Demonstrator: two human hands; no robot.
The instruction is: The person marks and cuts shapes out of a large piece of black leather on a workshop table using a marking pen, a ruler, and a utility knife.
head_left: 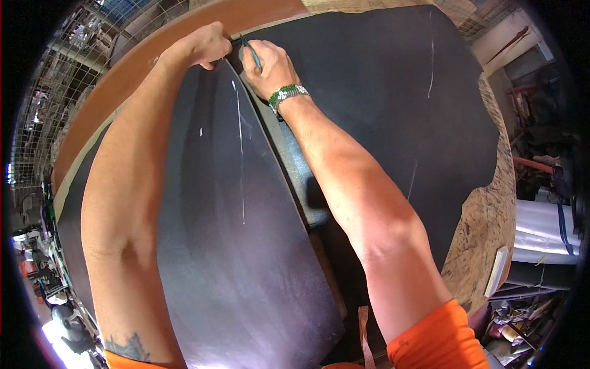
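A large black leather sheet covers the left and middle of the table, with chalky white lines on it. My left hand is closed on its far edge, fingers curled under. Just to the right, my right hand, with a beaded band at the wrist, grips a slim blue-green pen-like tool whose dark tip points away toward the far edge. A long straight gap separates this sheet from a second black leather piece under my right arm. The gap runs from near my hands toward me.
Brown leather lies along the far left edge. Bare patterned board shows at the right, with a small white block on it. A pinkish strap hangs near my body. Wire mesh stands behind the table; white rolls lie right.
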